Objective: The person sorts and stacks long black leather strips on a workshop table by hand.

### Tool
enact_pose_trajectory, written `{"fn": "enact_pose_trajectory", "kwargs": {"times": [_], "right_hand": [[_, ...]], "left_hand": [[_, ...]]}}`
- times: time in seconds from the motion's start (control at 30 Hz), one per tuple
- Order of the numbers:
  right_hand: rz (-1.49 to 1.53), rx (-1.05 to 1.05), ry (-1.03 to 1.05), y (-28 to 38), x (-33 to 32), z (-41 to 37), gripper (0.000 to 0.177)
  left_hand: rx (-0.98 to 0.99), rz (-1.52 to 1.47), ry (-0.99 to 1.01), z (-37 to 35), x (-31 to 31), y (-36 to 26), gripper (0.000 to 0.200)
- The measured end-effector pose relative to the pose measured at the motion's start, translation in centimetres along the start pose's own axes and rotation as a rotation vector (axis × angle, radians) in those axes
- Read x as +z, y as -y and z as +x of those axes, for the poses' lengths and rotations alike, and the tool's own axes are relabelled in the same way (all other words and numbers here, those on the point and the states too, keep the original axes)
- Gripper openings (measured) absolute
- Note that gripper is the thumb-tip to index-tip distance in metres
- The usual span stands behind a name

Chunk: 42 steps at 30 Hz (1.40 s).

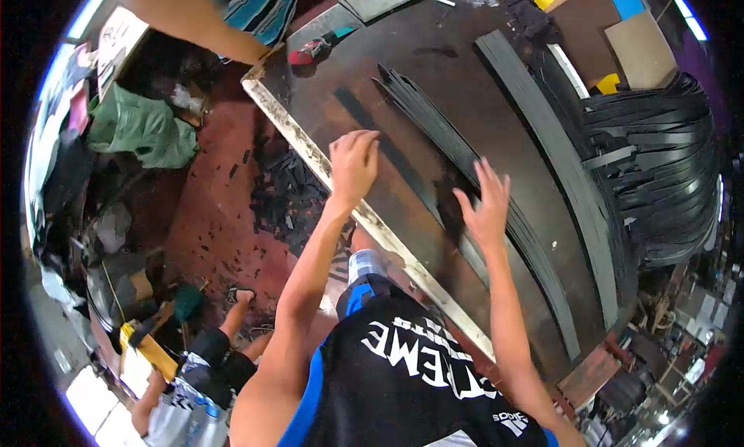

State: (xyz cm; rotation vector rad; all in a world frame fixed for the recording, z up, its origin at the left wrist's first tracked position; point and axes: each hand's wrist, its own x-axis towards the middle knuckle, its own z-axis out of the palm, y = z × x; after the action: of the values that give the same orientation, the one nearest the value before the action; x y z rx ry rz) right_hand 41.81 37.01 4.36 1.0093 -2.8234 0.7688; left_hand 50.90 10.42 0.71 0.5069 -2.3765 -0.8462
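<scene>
A long dark strip (407, 170) lies on the brown table (519, 156) near its white edge, running under or beside both hands. My left hand (354, 164) is over the strip's upper part, its fingers curled together; whether they pinch anything is hidden. My right hand (488, 207) hovers or rests beside a bundle of thin black strips (438, 113), thumb and fingers spread, nothing in it. To the right of that bundle a thicker stack of grey strips (542, 129) curves along the table.
A large pile of black strips (659, 168) fills the right side. At the table's far corner lies a red tool (308, 51), near a person's arm (194, 20). Another person (205, 377) is at the lower left. Black scraps (287, 191) litter the red floor.
</scene>
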Motion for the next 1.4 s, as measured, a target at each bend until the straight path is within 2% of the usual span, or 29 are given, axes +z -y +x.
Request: {"fn": "enact_pose_trajectory", "kwargs": {"times": [0.1,0.23,0.3,0.33,0.37,0.43,0.6,0.67,0.9,0.97,1.27,1.4], "right_hand": [[-0.027,0.039,0.003,2.3,4.4,6.0,0.076],[-0.032,0.103,-0.01,3.5,7.0,9.5,0.09],[-0.053,0.116,0.013,3.8,7.3,10.0,0.091],[-0.051,0.12,0.021,3.9,7.3,10.1,0.09],[-0.048,0.125,0.03,3.9,7.3,10.1,0.088],[-0.045,0.136,0.031,3.9,7.4,9.9,0.086],[-0.048,0.142,0.023,3.7,7.6,9.6,0.079],[-0.044,0.134,0.025,3.5,7.7,9.4,0.078],[-0.104,0.151,0.061,3.6,8.0,9.5,0.08],[-0.149,0.126,0.057,3.5,8.1,9.5,0.083],[-0.215,0.142,0.07,3.9,8.0,9.7,0.088],[-0.217,0.165,0.073,3.7,8.1,9.7,0.09]], "left_hand": [[-0.05,-0.033,-0.005,2.3,-1.9,4.1,0.019],[-0.079,-0.058,0.013,5.0,-3.0,7.7,0.021],[0.041,-0.109,0.027,6.9,-3.1,8.0,0.025],[0.066,-0.164,0.128,8.1,-2.8,7.9,0.028],[0.066,-0.177,0.138,9.4,-2.1,7.7,0.028],[0.314,-0.204,0.246,12.4,-0.7,6.9,0.03],[0.367,-0.152,0.385,16.1,1.1,7.7,0.032],[0.379,-0.082,0.431,16.5,1.7,8.5,0.036],[0.543,-0.164,0.477,16.6,2.4,7.1,0.043],[0.592,-0.073,0.51,16.4,2.7,7.2,0.046],[0.654,-0.036,0.436,15.0,3.8,7.5,0.037],[0.659,-0.056,0.474,15.6,3.9,7.2,0.036]]}}
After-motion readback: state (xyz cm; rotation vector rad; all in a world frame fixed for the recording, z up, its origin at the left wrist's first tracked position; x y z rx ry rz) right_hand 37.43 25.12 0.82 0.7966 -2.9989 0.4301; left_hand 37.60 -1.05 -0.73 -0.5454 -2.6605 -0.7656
